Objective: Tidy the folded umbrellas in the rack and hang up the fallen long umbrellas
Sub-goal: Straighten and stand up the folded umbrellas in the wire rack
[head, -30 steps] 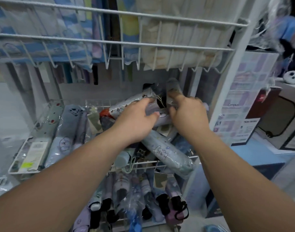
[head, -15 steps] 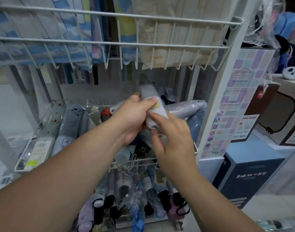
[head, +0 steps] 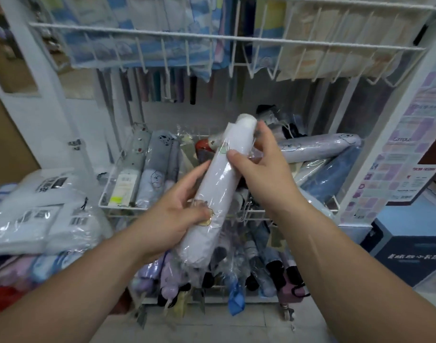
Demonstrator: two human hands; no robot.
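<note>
Pale lilac folded umbrella in clear plastic sleeve point(head: 220, 184) tilted above white wire basket point(head: 123, 207). Left grip point(head: 172, 219) wraps near end; right grip point(head: 266, 177) clasps far end.

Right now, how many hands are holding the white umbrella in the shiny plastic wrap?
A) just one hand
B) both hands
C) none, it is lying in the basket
B: the left hand grips the lower part of the white wrapped umbrella, and the right hand curls round it near the top.
</note>
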